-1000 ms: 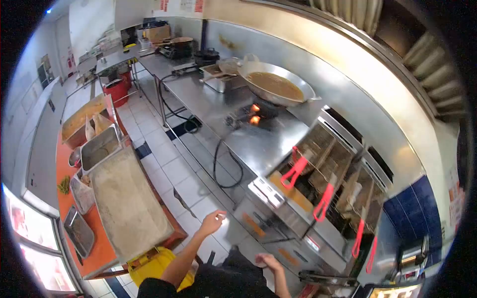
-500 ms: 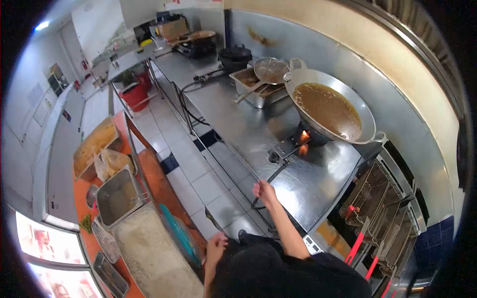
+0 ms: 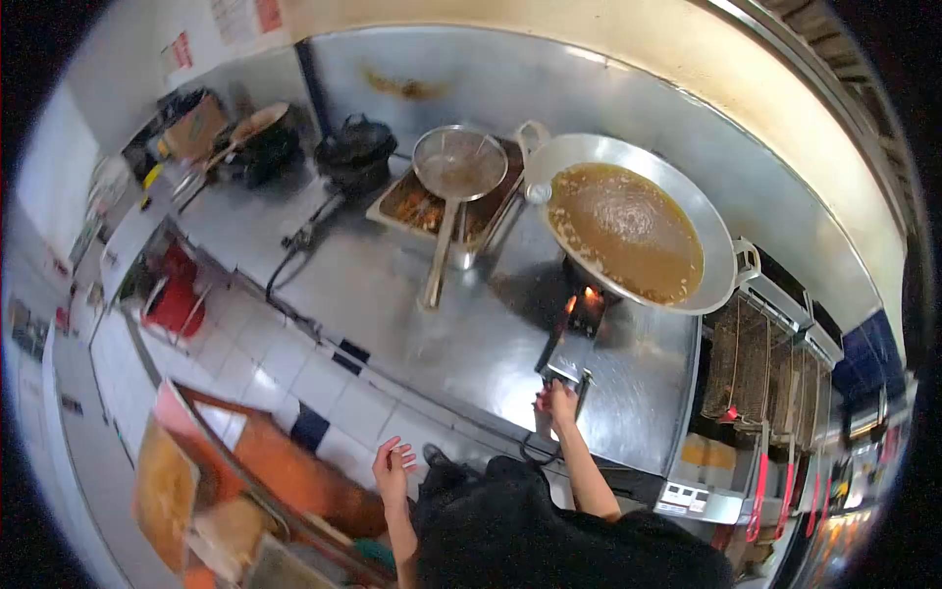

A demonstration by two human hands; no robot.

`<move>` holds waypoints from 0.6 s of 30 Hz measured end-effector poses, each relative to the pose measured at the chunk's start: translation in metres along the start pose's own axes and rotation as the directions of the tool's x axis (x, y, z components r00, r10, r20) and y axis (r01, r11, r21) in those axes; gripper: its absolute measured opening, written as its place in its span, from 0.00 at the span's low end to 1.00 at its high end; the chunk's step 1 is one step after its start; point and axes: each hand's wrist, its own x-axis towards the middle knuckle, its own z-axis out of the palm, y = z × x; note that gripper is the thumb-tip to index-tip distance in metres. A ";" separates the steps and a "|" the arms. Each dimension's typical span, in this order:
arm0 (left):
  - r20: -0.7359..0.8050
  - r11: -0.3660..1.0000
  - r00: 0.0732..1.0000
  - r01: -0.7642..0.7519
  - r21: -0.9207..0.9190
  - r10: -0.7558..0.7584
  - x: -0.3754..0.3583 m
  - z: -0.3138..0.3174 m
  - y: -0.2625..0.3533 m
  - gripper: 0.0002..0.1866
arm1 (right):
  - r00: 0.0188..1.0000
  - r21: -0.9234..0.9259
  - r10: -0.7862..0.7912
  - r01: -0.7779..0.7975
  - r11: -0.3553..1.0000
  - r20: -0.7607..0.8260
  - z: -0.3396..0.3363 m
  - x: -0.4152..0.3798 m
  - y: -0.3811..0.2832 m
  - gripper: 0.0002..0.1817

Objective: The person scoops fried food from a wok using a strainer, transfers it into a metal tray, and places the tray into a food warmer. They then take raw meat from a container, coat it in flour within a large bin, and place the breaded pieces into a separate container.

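My right hand [image 3: 557, 401] is closed at the knob end of the gas burner [image 3: 574, 355], at the steel counter's front edge; its fingertips seem to be on the knob. Flames show at the burner's far end, under a large wok [image 3: 721, 231] of brown bubbling oil [image 3: 628, 231]. My left hand [image 3: 394, 461] hangs in the air in front of the counter, fingers apart, holding nothing. Left of the wok, a long-handled strainer [image 3: 459, 165] rests across a metal tray [image 3: 412, 208] with brown food bits.
A black lidded pot [image 3: 355, 152] and another pan [image 3: 263, 133] stand further left on the counter [image 3: 363, 285]. Fryer baskets [image 3: 756, 368] with red handles are at the right. An orange table [image 3: 294, 471] with food trays is at lower left. A red bucket [image 3: 177, 299] stands beyond.
The view has turned toward the counter and wok. My right hand has moved from in front of the counter edge to the burner's knob. The fingers of my left hand have spread.
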 end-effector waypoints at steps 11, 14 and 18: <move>0.446 0.799 0.812 -0.528 0.287 0.377 0.252 0.054 0.193 0.09 | 0.748 -0.746 -0.552 0.115 0.656 -0.369 0.039 -0.015 0.003 0.16; 0.416 0.709 0.752 -0.643 0.290 0.512 0.299 0.079 0.218 0.09 | 0.749 -0.677 -0.511 0.114 0.727 -0.422 0.054 -0.029 -0.018 0.15; 0.449 0.867 0.871 -0.370 0.333 0.199 0.362 0.099 0.212 0.17 | 0.723 -0.621 -0.522 0.165 0.766 -0.452 0.066 -0.034 -0.035 0.14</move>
